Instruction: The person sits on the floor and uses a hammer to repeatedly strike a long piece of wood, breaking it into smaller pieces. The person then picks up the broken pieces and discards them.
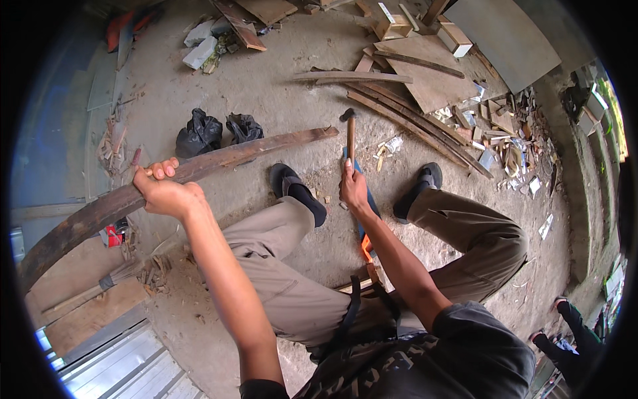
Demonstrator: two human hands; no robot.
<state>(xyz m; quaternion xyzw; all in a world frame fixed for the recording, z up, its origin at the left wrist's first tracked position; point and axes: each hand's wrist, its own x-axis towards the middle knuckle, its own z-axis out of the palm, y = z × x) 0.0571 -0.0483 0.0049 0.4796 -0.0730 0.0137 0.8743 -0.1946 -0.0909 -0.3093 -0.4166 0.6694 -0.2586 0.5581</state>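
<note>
— Within the grip of the left hand (169,193), head view: what do you log?

— From my remote seat: long dark plank (226,155). Left fingers curled round it, holding. It runs from down-left of those fingers, up and right past them, its far end near the hammer but apart. I can't tell how much of the bow is lens. Just beyond the left fingertips, a small reddish-brown tip (136,157); can't identify it.

— And the right hand (353,187)?

— Closed narrow on the wooden handle of the hammer (351,138), dark head up, beyond the fingers. I note an orange piece (366,247) behind that hand, beside the forearm. One shod foot to each side of the right fingers.

— Ground around the left fingers?

— Ahead and to their right, two black bags (198,135), the plank passing in front of them in my view. Behind and to their left, a brush (123,273); farther back, ribbed metal sheeting (136,362).

— Around the right?

— Ahead and to the right of the fingers, timber strips (415,124) lying at a slant, a flat board (422,76) alongside, then a heap of scrap (508,139). Well behind and right, I have another person's dark-clad legs (565,356) near the rim.
</note>
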